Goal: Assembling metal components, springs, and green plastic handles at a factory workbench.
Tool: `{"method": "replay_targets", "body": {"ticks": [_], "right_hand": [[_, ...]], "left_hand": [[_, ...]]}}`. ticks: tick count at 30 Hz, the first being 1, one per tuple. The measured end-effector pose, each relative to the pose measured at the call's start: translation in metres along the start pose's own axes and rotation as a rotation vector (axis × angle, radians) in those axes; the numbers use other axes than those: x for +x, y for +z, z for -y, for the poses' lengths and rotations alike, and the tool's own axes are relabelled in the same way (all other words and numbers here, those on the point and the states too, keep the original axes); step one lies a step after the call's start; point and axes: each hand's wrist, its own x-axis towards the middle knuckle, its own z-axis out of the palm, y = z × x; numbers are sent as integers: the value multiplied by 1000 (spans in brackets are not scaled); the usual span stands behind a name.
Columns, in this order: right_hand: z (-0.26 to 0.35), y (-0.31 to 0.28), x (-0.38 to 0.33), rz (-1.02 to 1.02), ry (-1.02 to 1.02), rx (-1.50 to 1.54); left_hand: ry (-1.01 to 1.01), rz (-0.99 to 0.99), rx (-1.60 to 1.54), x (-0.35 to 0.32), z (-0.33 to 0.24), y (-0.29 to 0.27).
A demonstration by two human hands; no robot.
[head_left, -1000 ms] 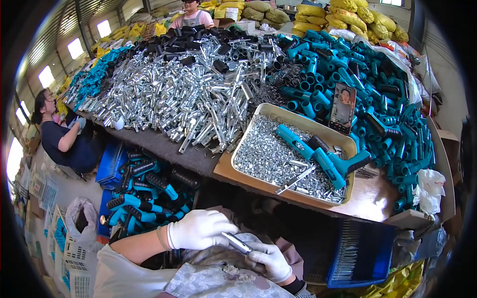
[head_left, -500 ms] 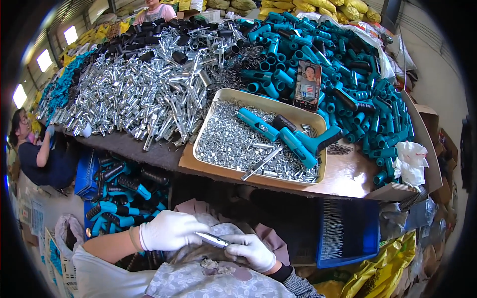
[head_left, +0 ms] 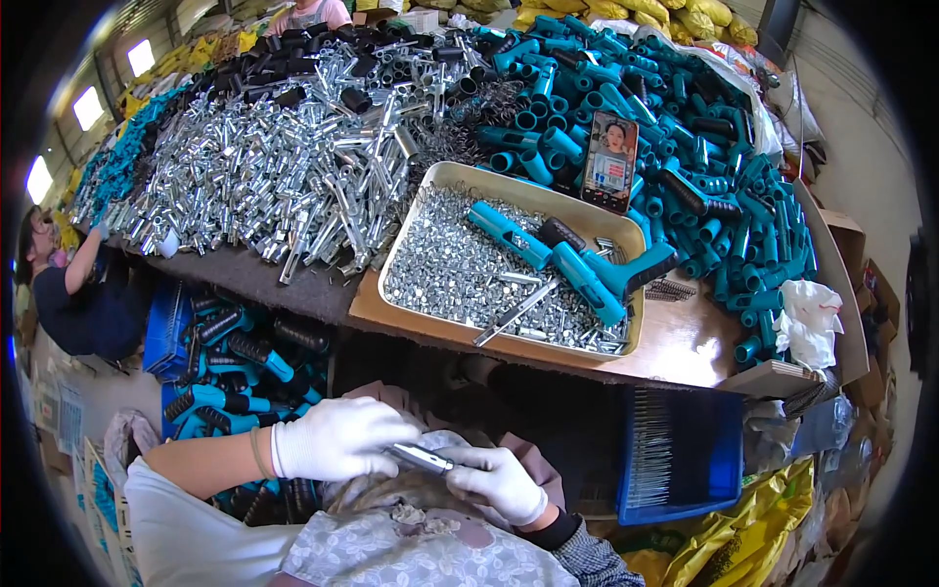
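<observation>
Above my lap, both white-gloved hands hold one slim silvery metal tube (head_left: 423, 457) with a dark slot along it. My left hand (head_left: 342, 437) has its fingers closed around the tube's left end. The other end sits in the pinch of my right hand (head_left: 499, 484), thumb on top. Beyond my hands, a cream tray (head_left: 445, 174) of small metal pieces (head_left: 440, 264) rests on the table. Teal plastic housings (head_left: 587, 284) and a long slotted metal strip (head_left: 516, 311) lie on those pieces.
Metal tubes (head_left: 264, 166) and teal housings (head_left: 558, 88) are heaped on the table; a phone (head_left: 609, 161) leans behind the tray. Below stand a blue bin (head_left: 729, 470) with thin metal rods and teal handles (head_left: 240, 362) at left. Another person (head_left: 83, 303) works at far left.
My left hand has shifted slightly right and down. The tube has moved a little with both hands, and the view has shifted slightly.
</observation>
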Motion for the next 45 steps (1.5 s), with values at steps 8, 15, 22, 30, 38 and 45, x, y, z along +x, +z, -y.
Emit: {"method": "replay_targets", "body": {"ticks": [8,15,22,30,38,45], "right_hand": [[-4,3,-1,-47,-107,-199],[-2,7,-5,-89,-293,-665],[26,3,-7,-254,-112,-48],[30,-4,-12,-205,-139,174],[27,8,0,-113,-69,68],[2,0,10,-42,54,79]], "left_hand": [[52,-135,-179,9,0,6],[-618,411,-712,9,4,-24],[-119,-388,133,56,22,-71],[109,-611,348,90,23,-57],[-36,183,87,60,-30,-14],[163,-25,79,29,-17,24]]}}
